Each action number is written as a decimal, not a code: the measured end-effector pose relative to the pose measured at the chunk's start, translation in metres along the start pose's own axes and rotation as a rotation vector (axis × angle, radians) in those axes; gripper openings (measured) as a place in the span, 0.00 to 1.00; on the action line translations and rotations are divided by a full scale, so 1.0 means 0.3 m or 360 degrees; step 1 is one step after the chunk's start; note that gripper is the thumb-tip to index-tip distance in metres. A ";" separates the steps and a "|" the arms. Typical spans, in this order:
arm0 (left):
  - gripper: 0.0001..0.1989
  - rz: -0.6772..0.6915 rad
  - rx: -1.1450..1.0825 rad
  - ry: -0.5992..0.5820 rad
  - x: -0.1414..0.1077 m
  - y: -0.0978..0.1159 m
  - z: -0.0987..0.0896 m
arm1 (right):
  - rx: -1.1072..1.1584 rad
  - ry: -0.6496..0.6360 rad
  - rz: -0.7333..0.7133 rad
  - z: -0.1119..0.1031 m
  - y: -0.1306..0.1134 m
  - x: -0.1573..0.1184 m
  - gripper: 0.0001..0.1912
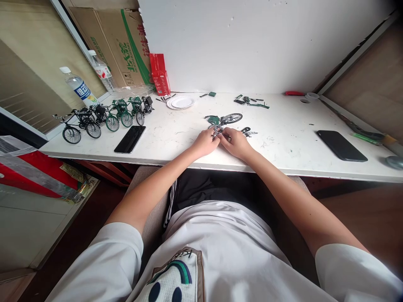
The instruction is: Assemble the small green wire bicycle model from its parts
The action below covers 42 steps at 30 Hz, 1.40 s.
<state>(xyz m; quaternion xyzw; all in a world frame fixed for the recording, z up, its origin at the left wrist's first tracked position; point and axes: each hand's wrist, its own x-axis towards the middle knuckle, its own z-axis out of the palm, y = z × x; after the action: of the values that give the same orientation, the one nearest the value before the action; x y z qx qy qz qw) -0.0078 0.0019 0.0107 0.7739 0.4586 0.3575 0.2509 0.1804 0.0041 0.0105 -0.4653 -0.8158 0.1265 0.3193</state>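
Observation:
Both hands meet over the white table, fingers pinched on a small dark part of a model bicycle. My left hand (206, 141) is closed on it from the left. From the right, my right hand (234, 141) is closed on the same piece, their fingertips nearly touching. The fingers partly hide what they grip. Just beyond the fingertips lie a green bicycle piece (213, 120) and a black spoked wheel (232, 118). Beside my right hand are small black and silver parts (249, 132).
Several assembled model bicycles (113, 114) stand at the left, near a phone (130, 139). White paper plates (181, 102), loose green and black parts (250, 101) and a red box (160, 74) lie toward the back. A black phone-shaped object (341, 145) rests at the right.

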 end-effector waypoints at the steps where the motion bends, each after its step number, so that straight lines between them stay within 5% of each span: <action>1: 0.17 0.0000 -0.0001 -0.0004 0.000 0.001 -0.001 | 0.0001 0.0001 -0.0003 0.000 0.001 0.000 0.14; 42: 0.16 -0.0002 0.0006 -0.0004 -0.003 0.002 -0.002 | -0.0017 -0.0011 0.0022 -0.002 -0.005 -0.002 0.16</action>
<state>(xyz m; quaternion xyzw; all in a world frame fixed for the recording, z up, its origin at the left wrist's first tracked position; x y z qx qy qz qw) -0.0082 0.0009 0.0111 0.7746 0.4595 0.3554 0.2501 0.1802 0.0028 0.0115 -0.4721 -0.8144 0.1261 0.3131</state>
